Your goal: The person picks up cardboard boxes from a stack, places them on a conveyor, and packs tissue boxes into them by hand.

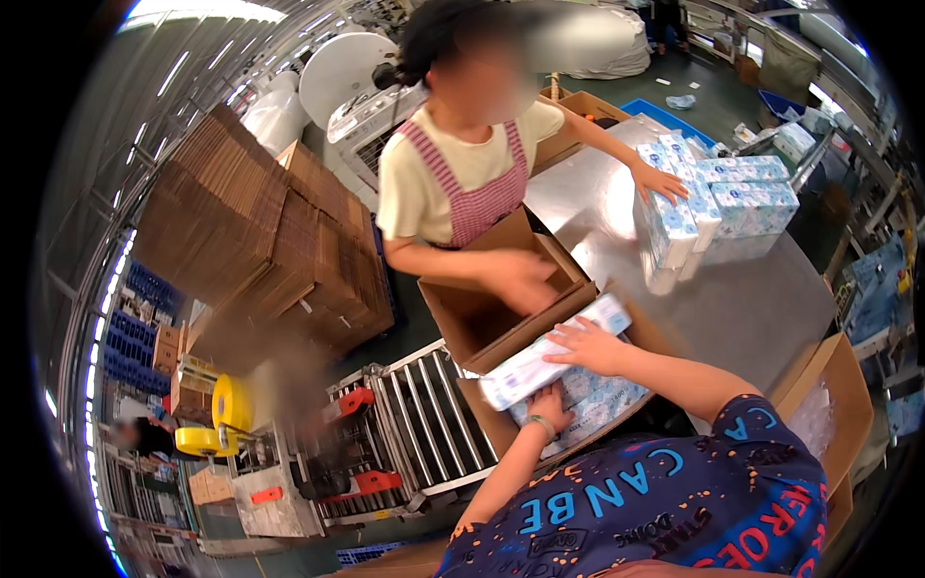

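A long white and light-blue tissue pack (511,379) lies slanted over the opening of a cardboard box (501,424) in front of me. My right hand (586,347) grips its upper side near the right end, fingers spread over the wrapper. My left hand (551,408) holds its near edge lower down; some of those fingertips are hidden by the pack. Beneath it, blue-patterned tissue packs (602,400) fill the box. Just beyond stands another open cardboard box (462,323), with a co-worker's blurred hand (525,279) over it.
The co-worker's other hand (663,183) rests on several stacked tissue packs (752,207) on the metal table (771,279). A roller conveyor (424,409) runs to the left, near a tape machine with yellow rolls (231,403). Flattened cartons (251,222) are piled behind; another open box (848,395) stands right.
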Demonstrator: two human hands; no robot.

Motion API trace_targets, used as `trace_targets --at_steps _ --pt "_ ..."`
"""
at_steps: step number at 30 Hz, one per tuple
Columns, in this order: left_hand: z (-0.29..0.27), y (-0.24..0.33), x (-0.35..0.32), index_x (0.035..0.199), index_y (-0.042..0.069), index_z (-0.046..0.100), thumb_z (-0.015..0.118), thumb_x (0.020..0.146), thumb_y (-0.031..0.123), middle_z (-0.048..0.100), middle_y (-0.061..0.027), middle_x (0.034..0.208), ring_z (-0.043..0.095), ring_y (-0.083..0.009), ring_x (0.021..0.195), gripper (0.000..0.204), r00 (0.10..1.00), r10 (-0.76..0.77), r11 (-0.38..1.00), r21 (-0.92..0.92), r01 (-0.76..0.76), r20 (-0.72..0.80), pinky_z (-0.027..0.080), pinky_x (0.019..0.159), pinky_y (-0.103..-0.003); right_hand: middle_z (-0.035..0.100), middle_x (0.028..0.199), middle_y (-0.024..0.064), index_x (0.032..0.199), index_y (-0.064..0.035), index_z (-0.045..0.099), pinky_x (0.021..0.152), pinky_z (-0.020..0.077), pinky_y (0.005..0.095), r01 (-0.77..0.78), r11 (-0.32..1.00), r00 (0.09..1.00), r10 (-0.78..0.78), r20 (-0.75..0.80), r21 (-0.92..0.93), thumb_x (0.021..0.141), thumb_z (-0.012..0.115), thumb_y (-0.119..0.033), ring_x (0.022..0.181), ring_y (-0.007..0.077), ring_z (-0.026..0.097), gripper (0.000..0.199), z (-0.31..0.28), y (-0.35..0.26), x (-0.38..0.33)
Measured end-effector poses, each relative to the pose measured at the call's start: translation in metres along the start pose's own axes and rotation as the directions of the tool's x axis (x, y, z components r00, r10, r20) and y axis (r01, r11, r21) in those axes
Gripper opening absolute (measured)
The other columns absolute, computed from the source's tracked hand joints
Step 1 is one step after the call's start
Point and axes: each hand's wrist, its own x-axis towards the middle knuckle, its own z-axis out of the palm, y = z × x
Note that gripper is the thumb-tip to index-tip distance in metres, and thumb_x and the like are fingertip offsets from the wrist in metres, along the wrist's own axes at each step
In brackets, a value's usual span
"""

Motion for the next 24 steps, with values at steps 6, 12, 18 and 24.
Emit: trace_targets --at_steps 6,12,18,24 --pt "-0.07 0.015 -0.047 0.135 0.004 0.056 0.07 0.088 0.025 0.048 -0.025 0.144 0.043 -0.0451 0.135 0.053 0.802 0.171 0.983 0.045 -0.177 -0.573 0.035 0.112 -0.054 0.032 0.16 0.0189 0.153 -0.0153 0.04 0.117 0.02 0.0645 -0.303 0.952 0.937 0.289 0.198 0.045 0.087 0.071 -0.041 0.15 0.036 0.026 0.078 0.014 0.002 0.002" --pt "-0.004 -0.048 -0.01 0.162 0.01 0.016 0.049 0.095 0.061 0.01 -0.0242 0.167 0.011 -0.0405 0.154 0.09 0.971 -0.237 0.969 0.074 0.237 0.002 0.016 0.124 -0.044 0.012 0.167 0.023 0.162 -0.015 0.018 0.124 0.0102 0.0515 -0.488 0.86 0.755 0.328 0.568 0.152 0.091 0.058 -0.061 0.154 0.0425 0.01 0.094 0.079 0.04 -0.036" --pt "-0.053 -0.064 -0.003 0.147 0.005 0.045 0.068 0.09 0.041 0.033 -0.0299 0.156 0.032 -0.0491 0.143 0.072 0.963 -0.196 0.929 -0.28 0.243 0.185 0.033 0.117 -0.045 0.051 0.142 0.0239 0.141 -0.0031 0.049 0.109 0.0396 0.0467 -0.402 0.745 0.891 0.185 0.414 0.533 0.086 0.069 -0.031 0.133 0.0403 0.047 0.064 0.028 0.072 -0.02" --pt "-0.055 -0.031 -0.126 0.127 -0.004 0.054 0.08 0.081 0.026 0.067 -0.022 0.108 0.063 -0.0354 0.108 0.061 0.484 -0.596 0.799 -0.408 0.442 -0.641 0.049 0.096 -0.046 0.069 0.098 0.0246 0.114 0.002 0.062 0.087 0.0518 0.0511 -0.726 0.366 0.591 0.765 0.256 0.583 0.087 0.065 -0.015 0.096 0.0448 0.065 0.032 0.01 0.063 -0.113"
